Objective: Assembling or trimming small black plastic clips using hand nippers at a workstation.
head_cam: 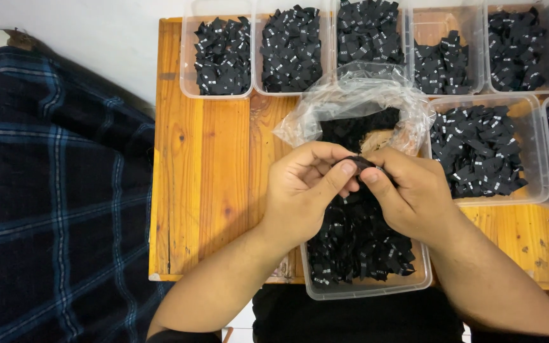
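A: Fingers [348, 168] of both hands pinched together on a small black label [358, 161], thumbs tip to tip.

B: Left hand [304, 190] closed on it?

A: Yes, thumb and forefinger gripping its left end. Right hand [411, 194] the same at the right end. Label held between them, above the near tub [366, 289].

B: And in that tub?

A: Heaped with black labels [357, 244], white print too small to make out. Sitting at the front edge of the table [214, 171], partly over it.

B: Behind the hands?

A: A clear bag [351, 101], mouth open, more black labels inside. Just behind it, a row of tubs [217, 54] along the far edge, each holding black labels. Another tub [532, 152] to the right of the bag, also filled, and a further one cut off at the right border.

B: Left of the table?

A: Dark blue checked cloth [52, 190], spread wide, touching the table's left side. Pale wall or floor beyond, cannot tell which.
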